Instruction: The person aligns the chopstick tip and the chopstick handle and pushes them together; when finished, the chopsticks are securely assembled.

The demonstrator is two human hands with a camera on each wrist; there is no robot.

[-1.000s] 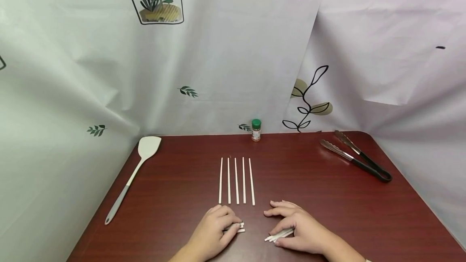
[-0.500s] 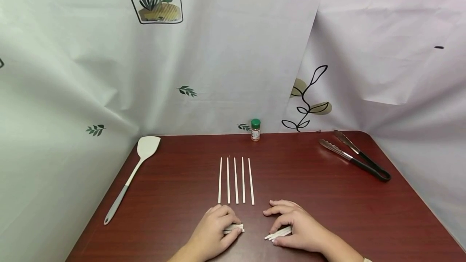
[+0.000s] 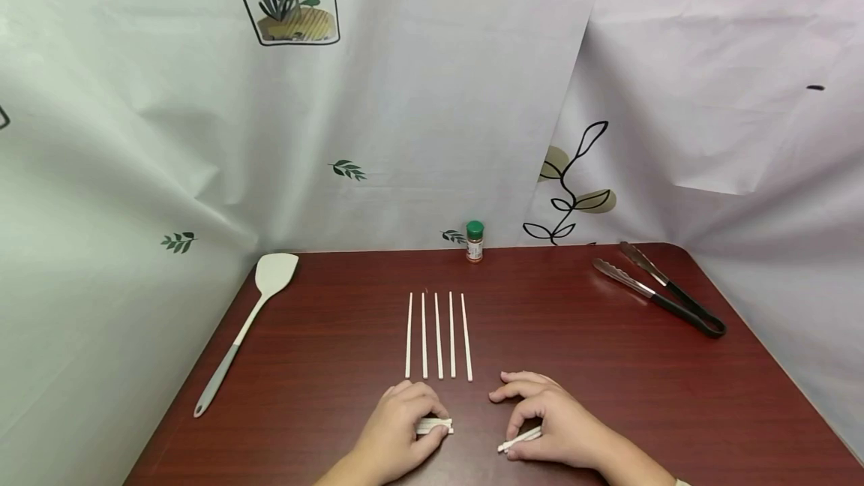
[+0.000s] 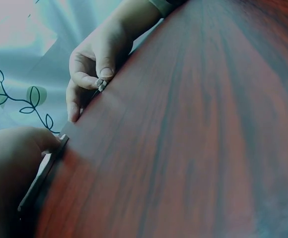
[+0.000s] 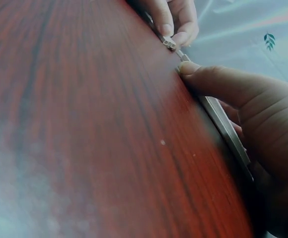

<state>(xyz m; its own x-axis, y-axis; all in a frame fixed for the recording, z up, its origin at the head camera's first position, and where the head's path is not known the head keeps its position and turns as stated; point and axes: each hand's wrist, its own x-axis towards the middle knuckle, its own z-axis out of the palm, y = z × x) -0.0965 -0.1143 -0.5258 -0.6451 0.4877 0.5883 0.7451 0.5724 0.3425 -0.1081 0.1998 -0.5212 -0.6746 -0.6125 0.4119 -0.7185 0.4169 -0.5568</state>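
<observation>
Near the front of the table my left hand (image 3: 398, 430) pinches a small bundle of white chopsticks (image 3: 432, 426) between thumb and fingers, their ends showing past the thumb. To its right, my right hand (image 3: 563, 426) grips a second bundle of white chopsticks (image 3: 521, 439), held low and slanted, with its outer fingers spread. A gap lies between the two bundles in the head view. Beyond the hands, several white chopsticks (image 3: 439, 336) lie side by side. The right wrist view shows the right thumb pressed along its chopsticks (image 5: 223, 124); palms hide much of both bundles.
On the dark red table (image 3: 337, 343), a white spatula (image 3: 246, 325) with a grey handle lies at the left. Metal tongs (image 3: 664, 295) with black handles lie at the right. A green-capped spice jar (image 3: 475, 242) stands at the back edge, against a patterned curtain (image 3: 432, 96).
The fanned chopsticks in my right hand have come together into a tighter bundle. Those in my left hand now lie more even. Both hands stay in nearly the same place.
</observation>
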